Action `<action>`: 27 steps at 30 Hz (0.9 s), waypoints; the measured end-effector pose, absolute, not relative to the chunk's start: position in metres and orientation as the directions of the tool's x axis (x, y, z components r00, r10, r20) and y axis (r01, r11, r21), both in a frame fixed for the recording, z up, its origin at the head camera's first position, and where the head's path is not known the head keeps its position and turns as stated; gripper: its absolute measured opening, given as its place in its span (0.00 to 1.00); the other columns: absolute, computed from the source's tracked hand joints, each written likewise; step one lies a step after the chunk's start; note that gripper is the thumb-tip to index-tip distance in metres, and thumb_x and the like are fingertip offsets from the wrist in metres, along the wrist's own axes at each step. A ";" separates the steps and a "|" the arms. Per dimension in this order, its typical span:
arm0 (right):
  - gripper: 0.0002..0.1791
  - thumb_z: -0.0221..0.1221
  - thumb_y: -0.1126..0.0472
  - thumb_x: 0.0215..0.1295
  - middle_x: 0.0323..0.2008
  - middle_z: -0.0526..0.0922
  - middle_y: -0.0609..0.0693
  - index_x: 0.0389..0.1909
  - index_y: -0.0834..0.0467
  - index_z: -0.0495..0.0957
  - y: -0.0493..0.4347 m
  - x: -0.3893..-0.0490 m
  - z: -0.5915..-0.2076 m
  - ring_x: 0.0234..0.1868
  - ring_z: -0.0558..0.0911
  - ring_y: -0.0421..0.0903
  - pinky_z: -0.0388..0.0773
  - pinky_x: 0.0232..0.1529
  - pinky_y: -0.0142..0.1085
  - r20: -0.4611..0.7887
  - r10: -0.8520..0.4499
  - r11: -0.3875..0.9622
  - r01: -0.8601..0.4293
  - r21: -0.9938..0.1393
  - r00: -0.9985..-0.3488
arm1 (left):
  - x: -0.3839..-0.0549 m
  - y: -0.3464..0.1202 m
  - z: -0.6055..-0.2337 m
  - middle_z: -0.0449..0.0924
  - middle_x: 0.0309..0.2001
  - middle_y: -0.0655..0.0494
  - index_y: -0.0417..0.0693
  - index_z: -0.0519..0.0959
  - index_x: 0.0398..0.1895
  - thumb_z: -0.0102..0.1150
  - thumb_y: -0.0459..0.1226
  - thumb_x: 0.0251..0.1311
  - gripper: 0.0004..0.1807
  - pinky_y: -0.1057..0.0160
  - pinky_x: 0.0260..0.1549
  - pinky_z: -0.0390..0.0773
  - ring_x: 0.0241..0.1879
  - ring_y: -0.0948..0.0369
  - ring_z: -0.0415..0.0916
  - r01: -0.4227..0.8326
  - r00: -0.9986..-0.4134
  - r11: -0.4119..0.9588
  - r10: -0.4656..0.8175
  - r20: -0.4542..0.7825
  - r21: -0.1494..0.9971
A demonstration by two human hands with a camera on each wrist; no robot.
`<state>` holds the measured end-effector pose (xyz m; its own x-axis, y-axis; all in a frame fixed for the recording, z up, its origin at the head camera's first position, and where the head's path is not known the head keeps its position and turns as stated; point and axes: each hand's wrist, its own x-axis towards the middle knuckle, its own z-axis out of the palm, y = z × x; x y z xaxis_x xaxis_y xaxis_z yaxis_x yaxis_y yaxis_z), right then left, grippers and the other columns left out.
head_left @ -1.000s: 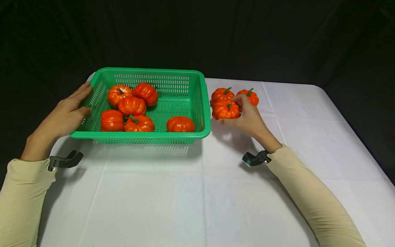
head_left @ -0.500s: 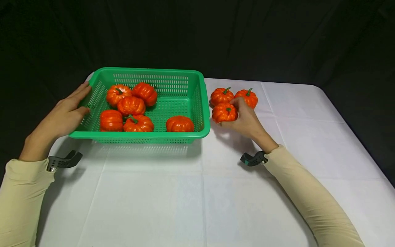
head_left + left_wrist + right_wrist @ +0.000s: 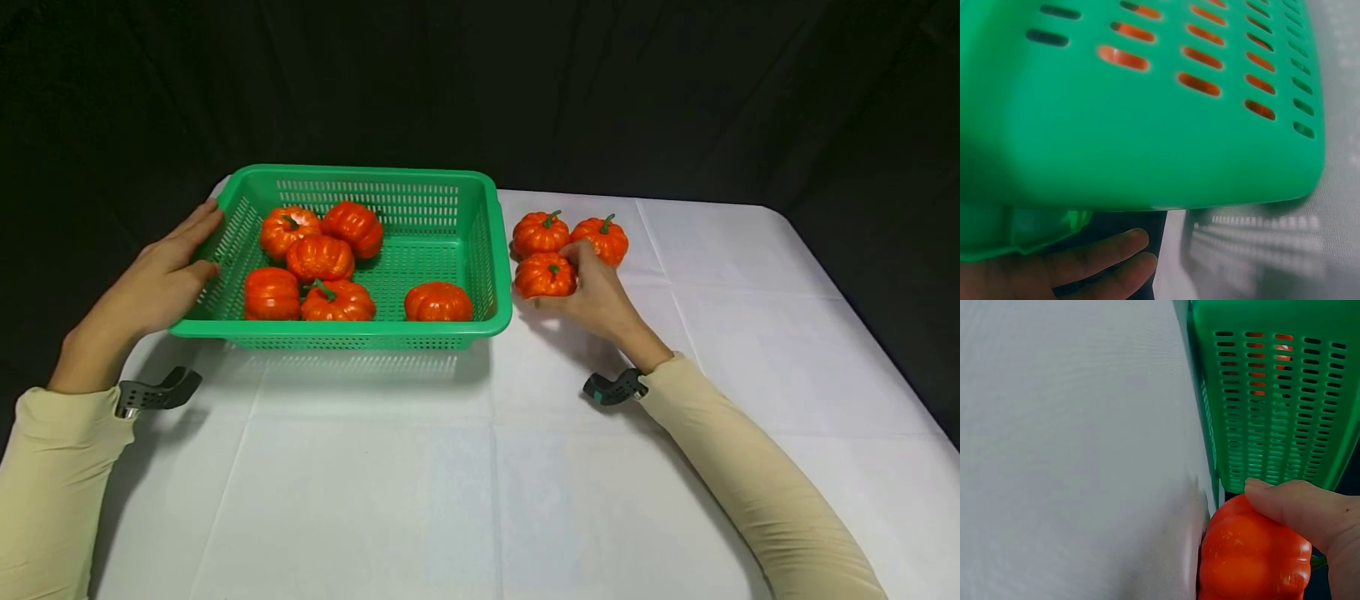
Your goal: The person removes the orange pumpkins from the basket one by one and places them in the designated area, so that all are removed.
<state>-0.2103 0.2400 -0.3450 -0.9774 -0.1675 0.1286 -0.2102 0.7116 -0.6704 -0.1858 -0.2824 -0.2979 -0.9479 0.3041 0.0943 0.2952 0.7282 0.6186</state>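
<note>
My right hand (image 3: 588,292) holds a small orange pumpkin (image 3: 545,275) with a green stem, thumb in front and fingers at its far right side. In the right wrist view the thumb lies on the same pumpkin (image 3: 1250,556), close to the table; the other fingers are hidden. Two more pumpkins, one at the back left (image 3: 540,232) and one at the back right (image 3: 602,240), stand right behind it. My left hand (image 3: 161,275) rests with extended fingers along the left rim of a green plastic basket (image 3: 345,328). Several pumpkins lie inside, mostly toward its left.
A white cloth covers the table (image 3: 360,492), with its far edge just behind the basket and the pumpkins. A dark curtain (image 3: 600,92) hangs beyond. One pumpkin (image 3: 438,302) sits apart in the basket's front right corner. Each wrist wears a black camera mount (image 3: 617,387).
My right hand has shifted slightly left and nearer with the front pumpkin, and a gap now shows between it and the back right one. The left hand and the basket stay put.
</note>
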 end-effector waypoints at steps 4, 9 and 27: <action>0.45 0.79 0.57 0.54 0.60 0.75 0.66 0.65 0.68 0.64 0.239 -0.210 -0.346 0.62 0.75 0.63 0.69 0.65 0.57 0.128 -0.177 0.723 -0.217 -0.656 -0.976 | -0.186 -0.283 -0.298 0.32 0.84 0.44 0.34 0.44 0.83 0.41 0.32 0.77 0.36 0.38 0.74 0.35 0.80 0.41 0.31 0.295 -0.948 0.729 0.302 0.096 0.618; 0.46 0.78 0.56 0.55 0.62 0.74 0.66 0.68 0.68 0.63 0.239 -0.210 -0.346 0.63 0.73 0.64 0.68 0.66 0.58 0.120 -0.187 0.733 -0.220 -0.644 -0.975 | -0.186 -0.282 -0.298 0.32 0.84 0.44 0.34 0.44 0.83 0.40 0.32 0.77 0.35 0.39 0.74 0.35 0.80 0.42 0.31 0.293 -0.949 0.730 0.300 0.096 0.617; 0.50 0.75 0.54 0.59 0.68 0.69 0.66 0.74 0.70 0.60 0.237 -0.202 -0.306 0.66 0.71 0.65 0.69 0.66 0.58 0.023 -0.228 0.769 -0.195 -0.608 -0.973 | -0.185 -0.281 -0.298 0.31 0.84 0.44 0.34 0.44 0.83 0.40 0.31 0.77 0.35 0.39 0.74 0.35 0.80 0.41 0.31 0.288 -0.950 0.731 0.299 0.089 0.619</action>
